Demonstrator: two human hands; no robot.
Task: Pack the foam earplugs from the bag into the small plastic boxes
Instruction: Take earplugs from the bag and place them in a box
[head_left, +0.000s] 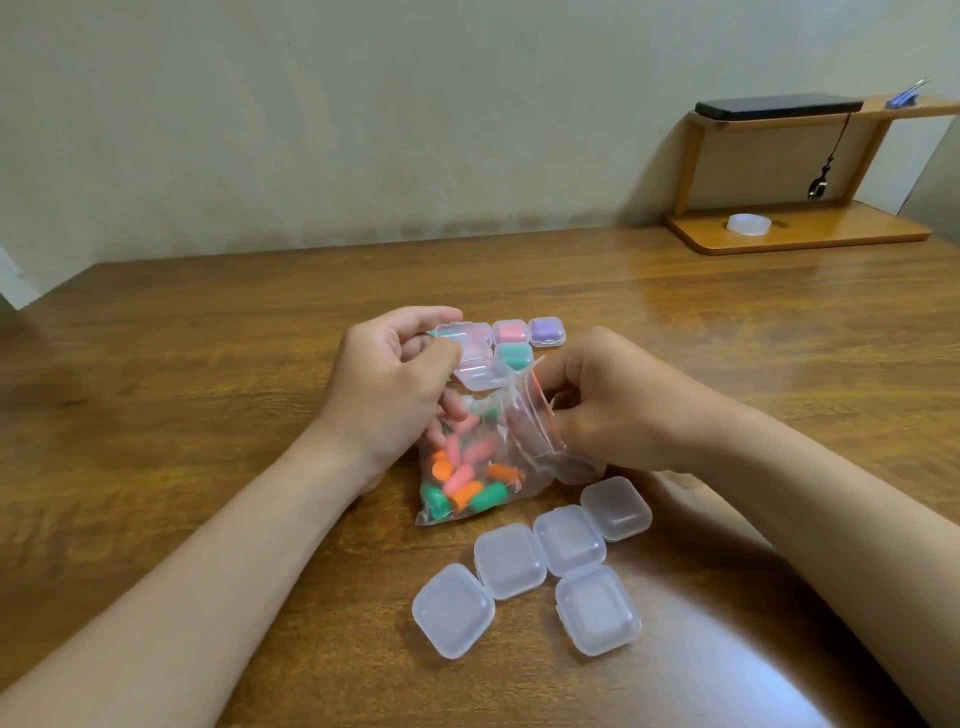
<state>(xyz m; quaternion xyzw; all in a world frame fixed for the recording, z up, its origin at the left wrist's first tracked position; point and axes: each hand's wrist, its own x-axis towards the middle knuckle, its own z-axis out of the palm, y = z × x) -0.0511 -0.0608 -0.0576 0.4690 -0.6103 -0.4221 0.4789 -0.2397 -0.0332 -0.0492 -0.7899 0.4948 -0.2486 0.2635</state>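
Wooden table (208, 415): five empty boxes (509, 561) are laid at 6 o'clock, lids closed. Bag (524, 415) of earplugs (457, 483) is kept at centre, its zip rim pinched by right hand (613, 410) at 3 o'clock. Left hand (384, 389) is curled at the bag mouth, 10 o'clock; what it grasps cannot be told. Filled boxes (511, 332) are grouped at 12. Earplugs are judged light and squashy, best pinched mid-body; bag film is judged slippery.

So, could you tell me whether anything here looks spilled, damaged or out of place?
Nothing stands out. The earplugs sit inside the bag or the filled boxes; none lies loose on the table. The five empty boxes are closed and look undamaged.
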